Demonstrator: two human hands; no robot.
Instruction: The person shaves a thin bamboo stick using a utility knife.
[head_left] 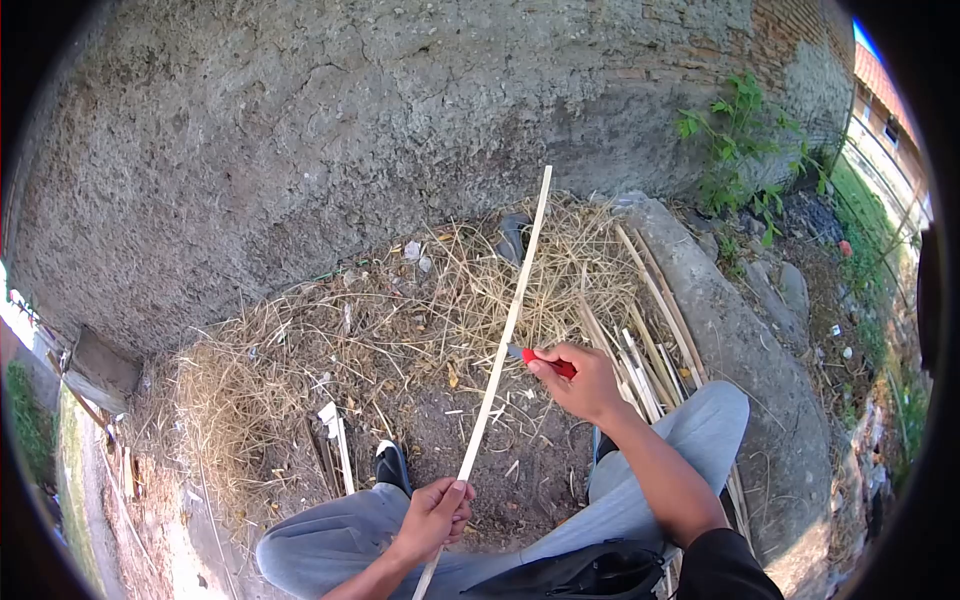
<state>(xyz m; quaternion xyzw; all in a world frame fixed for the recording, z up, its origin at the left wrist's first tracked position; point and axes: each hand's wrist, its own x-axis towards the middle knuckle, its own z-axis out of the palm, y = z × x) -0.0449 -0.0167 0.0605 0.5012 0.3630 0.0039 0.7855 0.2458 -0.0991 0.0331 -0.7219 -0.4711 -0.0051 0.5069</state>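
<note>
A long pale strip of split bamboo or wood [514, 310] slants up from my lap toward the wall. My left hand [437, 512] is wrapped round its lower part, near my knee. In my right hand [582, 382] is a red-handled knife [556, 367], gripped in closed fingers. Its short grey blade [515, 351] is at the strip's right edge, around the middle; whether it cuts in cannot be told. Pale shavings [510, 405] lie on the soil below.
A rough cracked wall [400, 130] rises in front. Dry straw [260, 390] covers the ground. More strips [650, 365] lie by my right knee, beside a stone ledge [740, 350]. A dark shoe-like object [512, 238] sits near the wall, and a green plant [735, 140] grows at right.
</note>
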